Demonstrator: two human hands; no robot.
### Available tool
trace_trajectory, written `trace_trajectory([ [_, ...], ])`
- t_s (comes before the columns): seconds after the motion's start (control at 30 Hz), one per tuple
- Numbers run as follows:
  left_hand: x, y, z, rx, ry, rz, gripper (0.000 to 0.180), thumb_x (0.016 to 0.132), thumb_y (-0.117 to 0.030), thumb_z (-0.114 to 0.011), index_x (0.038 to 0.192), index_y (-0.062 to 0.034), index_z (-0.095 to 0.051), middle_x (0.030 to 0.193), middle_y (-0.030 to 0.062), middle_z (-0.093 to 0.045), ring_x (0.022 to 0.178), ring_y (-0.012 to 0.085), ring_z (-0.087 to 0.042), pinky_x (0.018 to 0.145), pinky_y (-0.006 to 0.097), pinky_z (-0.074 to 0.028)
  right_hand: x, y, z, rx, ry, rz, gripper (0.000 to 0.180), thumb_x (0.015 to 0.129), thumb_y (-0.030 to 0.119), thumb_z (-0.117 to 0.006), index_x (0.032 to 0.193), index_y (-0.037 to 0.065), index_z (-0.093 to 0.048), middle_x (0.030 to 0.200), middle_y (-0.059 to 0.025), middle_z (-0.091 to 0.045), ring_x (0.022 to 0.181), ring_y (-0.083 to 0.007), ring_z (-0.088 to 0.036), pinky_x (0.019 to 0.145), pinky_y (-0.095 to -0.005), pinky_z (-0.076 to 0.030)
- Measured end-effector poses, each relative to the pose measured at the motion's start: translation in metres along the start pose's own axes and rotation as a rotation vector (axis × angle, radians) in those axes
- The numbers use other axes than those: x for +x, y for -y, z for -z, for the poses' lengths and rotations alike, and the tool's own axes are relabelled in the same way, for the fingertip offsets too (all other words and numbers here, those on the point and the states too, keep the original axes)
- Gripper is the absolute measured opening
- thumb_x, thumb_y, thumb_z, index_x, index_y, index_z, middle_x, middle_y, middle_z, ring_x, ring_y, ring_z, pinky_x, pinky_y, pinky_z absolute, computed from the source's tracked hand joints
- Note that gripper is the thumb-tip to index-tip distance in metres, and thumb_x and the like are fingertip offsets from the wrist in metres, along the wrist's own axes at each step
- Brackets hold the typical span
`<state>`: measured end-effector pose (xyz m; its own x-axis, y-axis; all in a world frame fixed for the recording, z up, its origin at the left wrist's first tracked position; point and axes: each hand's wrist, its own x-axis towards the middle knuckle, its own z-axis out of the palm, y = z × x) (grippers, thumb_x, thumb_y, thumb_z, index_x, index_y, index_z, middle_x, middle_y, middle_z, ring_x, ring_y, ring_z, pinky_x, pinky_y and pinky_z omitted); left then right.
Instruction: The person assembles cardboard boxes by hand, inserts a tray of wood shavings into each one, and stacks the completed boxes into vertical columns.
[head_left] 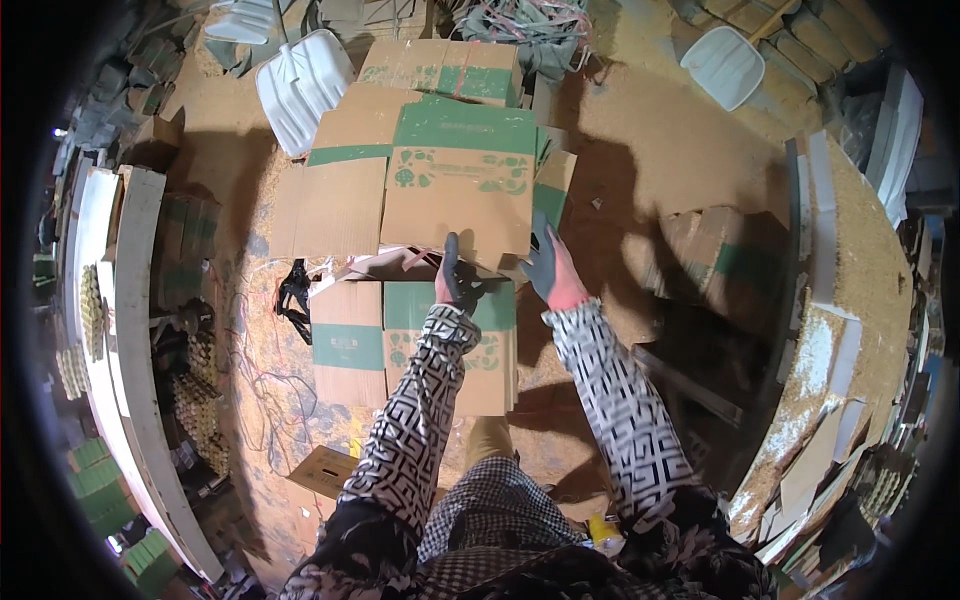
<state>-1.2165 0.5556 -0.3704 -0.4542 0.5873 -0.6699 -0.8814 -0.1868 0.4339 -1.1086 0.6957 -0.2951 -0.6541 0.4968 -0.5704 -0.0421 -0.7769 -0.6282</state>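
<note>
Place: on a sawdust-strewn floor (650,150), I look down at a pile of flattened boxes straight ahead of me.
Left hand: my left hand (452,282), in a dark glove with a red cuff, rests on the lower edge of the top sheet of cardboard (455,190); the fingers point up and lie against it, but I cannot tell whether they pinch the edge or only press on it.
Right hand: my right hand (552,270), gloved the same way, is at the right lower corner of the same sheet, fingers spread and raised, touching or just beside the edge; I see nothing closed in it.
Cardboard sheet: brown with green bands, it lies flat, unfolded, on top of the pile, reaching away from me.
Box below: a second box (410,345), brown and green, sits nearer to me, partly under my left sleeve.
Far box: another folded box (445,70) lies beyond the sheet.
Shovels: one white shovel (300,90) lies at the upper left of the pile, another (725,65) well apart at the upper right.
Left side: long white boards (125,330) run along the floor, with tangled cords (265,390) between them and the boxes.
Right side: a board edge (810,370) curves past, dusted with sawdust.
</note>
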Motion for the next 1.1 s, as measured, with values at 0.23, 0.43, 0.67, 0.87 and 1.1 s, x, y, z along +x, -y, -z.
trace_trajectory([
  [0.23,0.004,-0.026,0.023,-0.133,0.042,-0.293,0.070,0.073,-0.006,-0.070,0.132,-0.0013,-0.035,0.111,0.0135,-0.056,0.099,0.0199,-0.057,0.083,0.032,-0.048,0.031,-0.046,-0.061,-0.012,0.006,-0.302,0.033,0.082,0.022,-0.065,0.112,0.012,-0.060,0.102,-0.0036,-0.063,0.088,-0.0163,-0.062,0.067,-0.0258,-0.049],
  [0.43,-0.074,-0.086,-0.008,-0.034,0.035,-0.205,0.043,0.087,-0.041,-0.051,0.116,-0.0098,-0.053,0.109,0.0050,-0.060,0.095,0.0196,-0.060,0.077,0.036,-0.050,-0.021,-0.057,-0.109,-0.009,0.013,-0.143,0.032,0.082,0.022,-0.064,0.111,0.010,-0.058,0.100,-0.0003,-0.063,0.086,-0.0111,-0.060,0.066,-0.0244,-0.046],
  [0.67,-0.180,-0.078,0.000,0.191,-0.169,-0.288,0.045,0.084,-0.033,-0.053,0.116,-0.0018,-0.053,0.108,0.0136,-0.058,0.098,0.0240,-0.057,0.081,0.036,-0.048,-0.112,-0.049,-0.048,0.271,0.298,-0.485,0.050,0.087,0.051,-0.045,0.116,0.010,-0.051,0.112,-0.0082,-0.055,0.102,-0.0249,-0.052,0.088,-0.0415,-0.043],
  [0.87,-0.364,-0.060,0.052,1.293,0.022,-0.695,0.037,0.075,-0.010,-0.061,0.111,0.0016,-0.057,0.110,0.0170,-0.058,0.106,0.0294,-0.055,0.088,0.037,-0.045,-0.185,0.000,0.065,0.431,-0.119,-0.448,0.086,0.070,0.073,-0.051,0.126,0.009,-0.041,0.134,-0.0164,-0.036,0.121,-0.0377,-0.037,0.097,-0.0562,-0.031],
  [1.1,-0.461,-0.024,-0.002,1.029,0.066,-0.130,0.083,0.055,-0.021,-0.083,0.125,-0.0002,-0.043,0.111,0.0106,-0.058,0.107,0.0207,-0.053,0.090,0.033,-0.043,-0.249,-0.011,0.117,-0.015,0.248,-0.351,0.053,0.091,0.047,-0.044,0.125,0.006,-0.046,0.121,-0.0079,-0.054,0.106,-0.0201,-0.053,0.090,-0.0343,-0.044],
])
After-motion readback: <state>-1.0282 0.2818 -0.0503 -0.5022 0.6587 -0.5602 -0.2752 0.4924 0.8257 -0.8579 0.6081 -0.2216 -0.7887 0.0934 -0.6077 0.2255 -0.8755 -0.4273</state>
